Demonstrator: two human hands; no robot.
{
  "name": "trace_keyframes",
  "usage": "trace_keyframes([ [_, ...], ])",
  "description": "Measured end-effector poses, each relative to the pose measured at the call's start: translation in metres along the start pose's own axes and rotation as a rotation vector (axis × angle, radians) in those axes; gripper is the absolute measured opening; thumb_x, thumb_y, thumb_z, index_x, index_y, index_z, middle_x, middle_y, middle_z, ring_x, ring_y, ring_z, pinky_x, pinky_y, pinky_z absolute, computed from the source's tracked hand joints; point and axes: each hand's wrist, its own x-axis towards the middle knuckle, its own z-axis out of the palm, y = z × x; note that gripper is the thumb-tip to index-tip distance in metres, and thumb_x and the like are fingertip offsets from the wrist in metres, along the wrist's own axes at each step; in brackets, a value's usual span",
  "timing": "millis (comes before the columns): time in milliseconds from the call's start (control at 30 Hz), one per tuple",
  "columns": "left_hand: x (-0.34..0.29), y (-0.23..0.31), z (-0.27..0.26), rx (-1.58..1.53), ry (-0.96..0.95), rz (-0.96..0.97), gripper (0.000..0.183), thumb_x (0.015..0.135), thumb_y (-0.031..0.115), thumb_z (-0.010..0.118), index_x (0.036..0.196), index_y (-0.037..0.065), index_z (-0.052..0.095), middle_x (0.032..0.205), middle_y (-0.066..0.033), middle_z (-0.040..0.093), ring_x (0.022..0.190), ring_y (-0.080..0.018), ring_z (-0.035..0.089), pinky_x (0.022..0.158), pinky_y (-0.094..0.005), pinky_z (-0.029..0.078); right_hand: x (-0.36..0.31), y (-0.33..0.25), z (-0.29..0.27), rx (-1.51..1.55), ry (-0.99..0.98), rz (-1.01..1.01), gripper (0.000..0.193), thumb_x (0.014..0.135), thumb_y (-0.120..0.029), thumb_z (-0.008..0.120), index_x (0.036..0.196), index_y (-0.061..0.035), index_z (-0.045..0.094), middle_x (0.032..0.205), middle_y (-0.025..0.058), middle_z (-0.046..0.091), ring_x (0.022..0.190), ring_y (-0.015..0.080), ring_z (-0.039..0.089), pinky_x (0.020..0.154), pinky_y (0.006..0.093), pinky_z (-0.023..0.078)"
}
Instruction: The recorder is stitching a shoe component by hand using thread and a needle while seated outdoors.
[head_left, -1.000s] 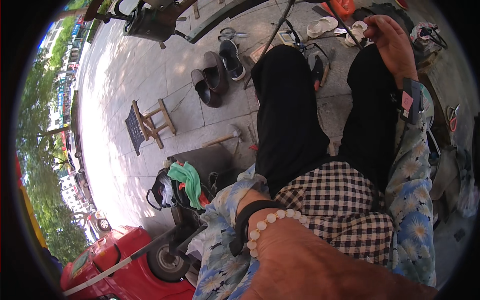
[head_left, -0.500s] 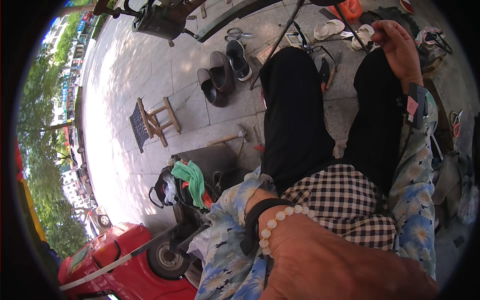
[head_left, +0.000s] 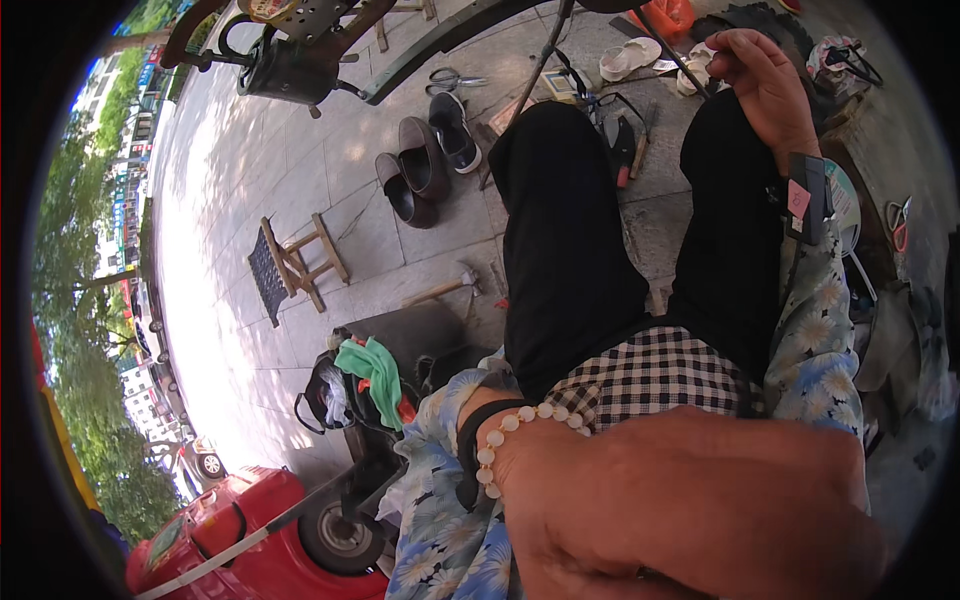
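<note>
My left hand [head_left: 690,490] is raised very close in front of the lap, seen from its back, with a beaded bracelet [head_left: 497,440] and a black band at the wrist. Its fingers bend away at the lower edge and are blurred, so what they hold, if anything, is hidden. Beyond my right knee, my right hand [head_left: 768,88] hangs in the air with loosely bent fingers, parted, and nothing visible in them. It is nearest to a pair of pale shoes [head_left: 630,60] on the ground. A dark device [head_left: 808,198] is strapped at that wrist. A checked cloth [head_left: 650,375] covers my lap.
A dark metal machine [head_left: 290,75] stands at the far left. Brown shoes [head_left: 408,195], a dark sneaker [head_left: 455,132], scissors [head_left: 455,80], a hammer [head_left: 440,290] and a folding stool [head_left: 300,262] lie on the paving. A bag with green cloth [head_left: 370,370] and a red vehicle [head_left: 230,530] are left.
The view has shifted, so the ground things sit a little further left. My left hand has turned and risen across the lap, its fingers bending more. My right hand keeps nearly the same pose.
</note>
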Motion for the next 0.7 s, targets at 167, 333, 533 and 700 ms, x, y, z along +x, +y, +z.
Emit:
trace_keyframes([
  [167, -0.033, -0.008, 0.007, -0.034, 0.141, -0.083, 0.024, 0.085, 0.016, 0.044, 0.076, -0.004, 0.054, 0.071, -0.0149, 0.053, 0.061, -0.0293, 0.052, 0.052, -0.0382, 0.04, 0.0, -0.001, 0.013, -0.028, 0.012, 0.0, 0.018, 0.089, -0.016, 0.048, 0.097, -0.0029, 0.058, 0.098, 0.0082, 0.059, 0.077, 0.0116, 0.057, 0.073, 0.0235, 0.045],
  [333, -0.018, 0.003, -0.001, -0.234, -0.105, -0.139, 0.021, 0.085, 0.016, 0.041, 0.077, -0.001, 0.05, 0.075, -0.0143, 0.052, 0.063, -0.0275, 0.051, 0.054, -0.0379, 0.04, -0.001, -0.002, 0.019, 0.01, -0.002, 0.001, 0.017, 0.089, -0.015, 0.048, 0.096, -0.0028, 0.058, 0.097, 0.0085, 0.059, 0.076, 0.0126, 0.058, 0.073, 0.0247, 0.045],
  [533, -0.012, -0.006, -0.004, -0.289, -0.111, -0.148, 0.018, 0.085, 0.016, 0.043, 0.08, 0.0, 0.049, 0.078, -0.014, 0.052, 0.066, -0.0275, 0.051, 0.055, -0.0382, 0.04, -0.006, -0.003, 0.009, 0.007, -0.01, -0.001, 0.017, 0.089, -0.015, 0.049, 0.096, -0.0026, 0.057, 0.098, 0.009, 0.059, 0.076, 0.0137, 0.058, 0.074, 0.0255, 0.045],
  [700, -0.014, -0.008, -0.007, -0.287, -0.128, -0.14, 0.017, 0.084, 0.016, 0.044, 0.084, 0.0, 0.049, 0.08, -0.0137, 0.051, 0.069, -0.0276, 0.05, 0.056, -0.0384, 0.041, -0.002, -0.005, 0.037, 0.099, 0.192, 0.017, 0.011, 0.084, -0.014, 0.055, 0.082, -0.004, 0.06, 0.076, 0.0062, 0.063, 0.063, 0.0136, 0.06, 0.06, 0.025, 0.049],
])
